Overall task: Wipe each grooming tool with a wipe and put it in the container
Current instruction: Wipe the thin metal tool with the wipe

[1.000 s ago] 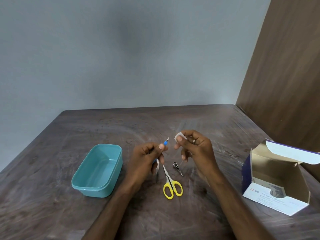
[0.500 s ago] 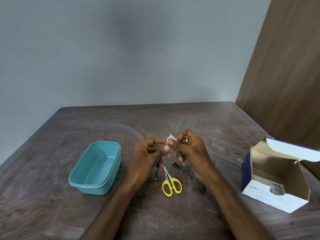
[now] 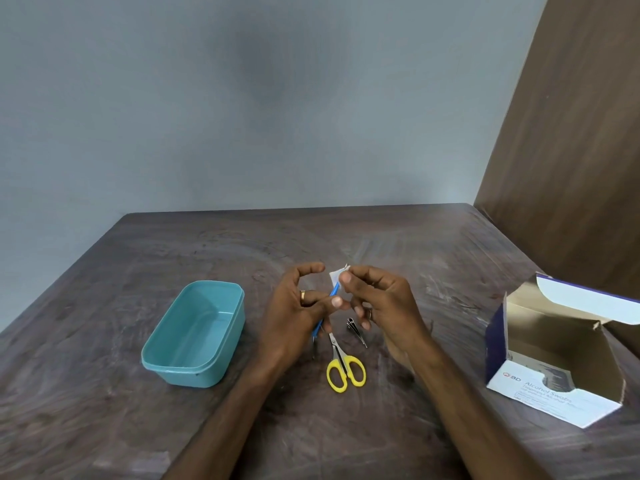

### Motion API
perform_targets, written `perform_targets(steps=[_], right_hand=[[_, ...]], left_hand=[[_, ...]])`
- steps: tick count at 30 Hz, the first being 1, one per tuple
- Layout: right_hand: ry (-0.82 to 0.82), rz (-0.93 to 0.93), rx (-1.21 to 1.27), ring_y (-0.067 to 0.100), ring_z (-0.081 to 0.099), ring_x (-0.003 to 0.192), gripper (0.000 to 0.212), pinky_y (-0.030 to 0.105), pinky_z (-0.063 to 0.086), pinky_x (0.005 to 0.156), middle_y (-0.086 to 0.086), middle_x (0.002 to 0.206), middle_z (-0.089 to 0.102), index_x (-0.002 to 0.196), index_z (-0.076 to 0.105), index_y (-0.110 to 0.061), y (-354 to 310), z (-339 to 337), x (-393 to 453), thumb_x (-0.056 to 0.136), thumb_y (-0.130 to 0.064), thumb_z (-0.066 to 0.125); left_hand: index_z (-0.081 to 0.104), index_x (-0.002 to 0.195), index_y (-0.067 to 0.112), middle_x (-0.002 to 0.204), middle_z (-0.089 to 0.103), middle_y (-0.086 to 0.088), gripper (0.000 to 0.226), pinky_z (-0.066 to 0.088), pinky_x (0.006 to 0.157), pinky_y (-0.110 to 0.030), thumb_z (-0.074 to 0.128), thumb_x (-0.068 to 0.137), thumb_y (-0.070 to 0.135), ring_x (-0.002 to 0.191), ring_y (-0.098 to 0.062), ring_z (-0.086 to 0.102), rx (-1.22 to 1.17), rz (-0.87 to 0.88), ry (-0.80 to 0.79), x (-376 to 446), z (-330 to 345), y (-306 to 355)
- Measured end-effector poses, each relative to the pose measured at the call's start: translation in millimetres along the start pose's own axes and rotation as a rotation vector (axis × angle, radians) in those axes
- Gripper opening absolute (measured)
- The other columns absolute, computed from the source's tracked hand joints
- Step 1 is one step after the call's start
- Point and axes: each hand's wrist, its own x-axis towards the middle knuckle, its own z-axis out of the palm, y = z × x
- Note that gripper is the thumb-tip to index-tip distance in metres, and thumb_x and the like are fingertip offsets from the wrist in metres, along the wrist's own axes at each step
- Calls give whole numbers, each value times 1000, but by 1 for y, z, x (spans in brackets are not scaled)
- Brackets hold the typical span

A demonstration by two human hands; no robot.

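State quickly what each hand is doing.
Left hand: holds the blue tool.
Right hand: pinches the wipe on it.

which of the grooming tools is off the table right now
The blue-handled tool, held up in the left hand against the wipe. The yellow-handled scissors and the small metal tool lie on the table.

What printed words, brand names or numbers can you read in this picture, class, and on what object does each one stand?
"BD": brand mark on the white front panel of the open cardboard box.
"Alcohol Swabs": on the same panel, beside the mark.
Smaller lines beneath: too small and blurred to read.
No text shows on anything else.
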Motion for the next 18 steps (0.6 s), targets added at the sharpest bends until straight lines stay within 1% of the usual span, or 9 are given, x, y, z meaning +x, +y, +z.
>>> perform_targets(steps=[3,5,6,8,11,13,15,18], right_hand=[[-12,9,11,13,47,50,10,24,38,42,14,70,58,93,77,-17,-1,0,0,89,-25,72],[-13,-3,49,14,49,53,11,24,38,42,14,72,59,93,76,-15,-3,0,0,91,-23,70],[-13,-11,76,14,51,56,13,24,38,42,12,75,61,96,75,-12,-4,0,0,92,-23,69],[-12,-25,104,14,56,63,15,25,39,42,10,82,70,99,72,-8,-6,-1,0,93,-21,66],[-40,-38,114,13,60,66,16,24,39,43,11,97,77,103,68,-5,-8,-1,-1,95,-18,63],[-60,-45,126,13,59,62,16,23,38,43,13,100,77,104,67,-5,-8,-1,-1,92,-16,65],[-71,-50,123,12,58,59,21,23,38,44,13,100,77,102,70,-9,-8,0,-2,85,-21,71],[-69,-42,116,11,59,56,27,22,40,45,11,94,78,98,74,-12,-8,1,-3,75,-25,75]], left_hand=[[51,117,21,74,77,-3,41,53,52,-28,72,85,7,50,-16,64,-45,-27,-12,-1,2,2],[57,116,17,81,78,-8,28,53,51,-29,68,90,13,53,-20,64,-74,-51,-40,-2,2,2],[62,114,13,84,78,-10,21,53,52,-30,64,93,17,55,-23,65,-72,-65,-63,-3,1,2],[70,107,10,85,77,-12,20,53,54,-31,57,98,21,58,-26,63,-45,-90,-116,-3,0,0],[75,96,12,79,75,-12,19,53,53,-29,57,98,19,54,-22,59,-58,-100,-128,-3,-3,-2],[75,90,12,75,74,-11,17,52,51,-28,59,96,16,51,-19,58,-72,-97,-108,-2,-4,-2],[75,86,12,72,74,-11,16,51,50,-27,61,94,13,49,-18,58,-82,-94,-99,-1,-4,-3],[73,82,12,71,74,-10,13,51,50,-27,64,91,8,48,-19,58,-86,-90,-103,-1,-2,-2]])
